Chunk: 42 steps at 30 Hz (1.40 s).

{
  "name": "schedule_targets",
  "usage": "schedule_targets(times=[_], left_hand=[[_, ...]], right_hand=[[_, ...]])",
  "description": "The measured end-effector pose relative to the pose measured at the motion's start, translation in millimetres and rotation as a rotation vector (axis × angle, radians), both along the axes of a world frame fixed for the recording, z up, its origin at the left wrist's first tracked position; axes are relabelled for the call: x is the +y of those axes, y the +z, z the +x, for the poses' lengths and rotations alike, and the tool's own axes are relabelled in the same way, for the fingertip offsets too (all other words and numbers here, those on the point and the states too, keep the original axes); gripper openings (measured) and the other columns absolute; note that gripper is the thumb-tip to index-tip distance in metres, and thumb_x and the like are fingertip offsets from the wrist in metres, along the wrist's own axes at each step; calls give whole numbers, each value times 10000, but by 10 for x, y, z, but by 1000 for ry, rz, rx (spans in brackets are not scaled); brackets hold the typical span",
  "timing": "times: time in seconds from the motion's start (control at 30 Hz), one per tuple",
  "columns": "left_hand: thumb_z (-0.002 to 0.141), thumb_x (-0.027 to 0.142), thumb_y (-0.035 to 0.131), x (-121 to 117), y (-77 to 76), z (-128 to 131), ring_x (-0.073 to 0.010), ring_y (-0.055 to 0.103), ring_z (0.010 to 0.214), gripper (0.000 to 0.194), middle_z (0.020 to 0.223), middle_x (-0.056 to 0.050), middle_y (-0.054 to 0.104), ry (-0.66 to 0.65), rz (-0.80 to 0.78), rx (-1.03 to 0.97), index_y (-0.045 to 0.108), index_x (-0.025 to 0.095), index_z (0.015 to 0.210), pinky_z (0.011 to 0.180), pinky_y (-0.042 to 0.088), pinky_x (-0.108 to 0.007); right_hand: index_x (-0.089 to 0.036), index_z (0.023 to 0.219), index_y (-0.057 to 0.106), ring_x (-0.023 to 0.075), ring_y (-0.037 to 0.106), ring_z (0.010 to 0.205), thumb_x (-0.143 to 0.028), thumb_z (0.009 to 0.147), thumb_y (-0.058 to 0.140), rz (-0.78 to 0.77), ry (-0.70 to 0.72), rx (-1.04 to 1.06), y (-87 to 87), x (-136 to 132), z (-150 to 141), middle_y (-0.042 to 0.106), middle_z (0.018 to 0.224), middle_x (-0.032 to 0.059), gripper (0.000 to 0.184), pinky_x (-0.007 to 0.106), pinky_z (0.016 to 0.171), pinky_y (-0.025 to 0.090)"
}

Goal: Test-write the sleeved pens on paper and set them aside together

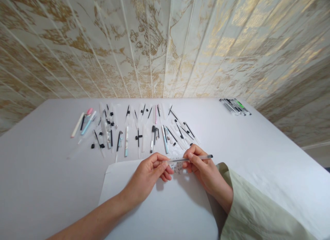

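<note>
Fingertips of both hands meet on one slim pen, seen from where I stand with twelve o'clock toward the patterned wall (165,44) and the hands at the dial's centre. The left hand (152,169) pinches the pale end of the see-through pen (205,157) between thumb and fingers. The right hand (206,169) grasps it further along — thumb on the near side — leaving the dark end jutting out toward three o'clock. The pen lies nearly level, above the upper part of a white sheet (157,209), where small dark handwriting (177,168) shows between the hands.

Across the white table (46,164), from ten round to about twelve o'clock, lies a wide scatter of clear barrels, dark refills and small black caps. A cream pen (77,125) and a light blue pen (88,123) sit out at ten, with a pink piece (89,111) near their upper ends. Nearer eleven are a slim pink pen (156,114) and, closer in, a white-and-blue pen (165,140). At two o'clock, well apart from the scatter, pens lie side by side in a pile (233,107) — something bright green (239,103) among them. A pale green sleeve (252,200) covers the right forearm, toward four; the left forearm is bare, running toward eight.
</note>
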State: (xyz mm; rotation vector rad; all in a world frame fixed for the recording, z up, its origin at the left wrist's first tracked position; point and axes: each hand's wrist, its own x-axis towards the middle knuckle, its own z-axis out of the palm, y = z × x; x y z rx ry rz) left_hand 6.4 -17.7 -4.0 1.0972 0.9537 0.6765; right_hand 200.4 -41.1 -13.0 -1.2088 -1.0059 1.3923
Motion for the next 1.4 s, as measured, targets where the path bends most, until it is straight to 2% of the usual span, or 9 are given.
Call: schedule_targets(times=[0.4, 0.57, 0.7, 0.8, 1.03, 1.1, 1.2, 1.3, 1.4], left_hand=[[860, 394, 599, -5, -47, -22, -161, 647, 663, 212, 765, -37, 720, -12, -25, -8, 605, 183, 880, 652, 505, -293], [788, 479, 671, 41, -97, 25, -152, 616, 611, 309, 703, -19, 707, 82, -54, -52, 618, 188, 877, 602, 484, -270], [763, 487, 698, 61, -89, 32, -150, 616, 626, 322, 717, -11, 711, 200, -124, -111, 596, 199, 865, 603, 477, -257], [742, 485, 720, 56, -75, 26, -159, 628, 650, 346, 738, -16, 719, 227, -135, -110, 593, 196, 886, 626, 489, -265], [602, 549, 792, 75, -167, 56, -151, 612, 584, 483, 680, -24, 715, 289, -131, -146, 606, 180, 852, 555, 475, -243], [601, 547, 792, 87, -191, 60, -152, 613, 588, 472, 679, -28, 714, 255, -101, -128, 620, 176, 835, 560, 475, -244], [650, 542, 757, 83, -184, 62, -154, 611, 608, 426, 694, -35, 712, 113, -4, -39, 658, 166, 824, 593, 480, -252], [728, 511, 700, 47, -130, 59, -154, 607, 632, 358, 704, -25, 697, -16, 94, 36, 676, 166, 823, 627, 481, -257], [782, 472, 653, 11, -82, 45, -160, 616, 663, 306, 719, -16, 684, -73, 146, 41, 675, 170, 828, 647, 483, -260]], right_hand=[[-199, 763, 527, 113, 512, 564, -404, 880, 598, 25, -7, 37, -37, -9, -51, 612, 650, -6, 246, 229, 555, 380], [-187, 790, 557, 99, 442, 498, -418, 850, 619, 51, 59, 55, 33, 37, -9, 540, 568, -37, 247, 230, 523, 345], [-179, 843, 595, 94, 402, 493, -390, 862, 594, 94, -9, 86, 124, 61, 58, 459, 526, -62, 212, 235, 541, 333], [-169, 822, 596, 96, 421, 511, -350, 846, 601, 82, -48, 83, 174, 70, 74, 488, 549, -46, 183, 225, 523, 322], [-163, 828, 625, 95, 460, 522, -345, 785, 675, 62, 22, 19, 209, 75, 59, 564, 589, -27, 193, 232, 560, 382], [-169, 848, 638, 85, 443, 517, -340, 767, 699, 55, -5, 110, 235, 79, 62, 550, 609, -33, 198, 238, 585, 404], [-177, 877, 664, 74, 429, 527, -327, 736, 730, 38, -27, 185, 270, 81, 39, 552, 676, -31, 216, 240, 605, 422], [-165, 887, 677, 84, 473, 575, -331, 746, 720, 61, 25, 66, 233, 55, -53, 585, 731, -11, 222, 232, 596, 408], [-157, 889, 666, 109, 516, 627, -368, 796, 678, 117, 103, -90, 144, 0, -191, 598, 717, -1, 231, 242, 610, 413]])
